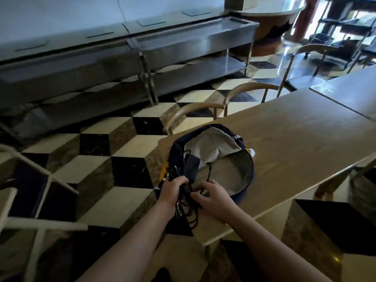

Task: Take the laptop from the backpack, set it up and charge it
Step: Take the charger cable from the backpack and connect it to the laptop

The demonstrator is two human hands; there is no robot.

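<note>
A dark blue backpack [211, 147] with a grey lining lies unzipped at the near left end of a wooden table [295, 139]. My left hand [173, 190] grips a black charger brick [191, 166] together with a bundle of black cable [190, 212] at the bag's left edge. My right hand [213, 197] pinches the cable just beside the left hand, fingers curled over the loops. The cable hangs down below both hands. No laptop shows in the view.
Wooden chairs [203, 110] stand along the table's far side. A second table [350, 88] adjoins at the right. Steel counters [183, 47] line the back wall across a checkered floor [101, 163]. A pale chair frame [30, 200] stands at the left.
</note>
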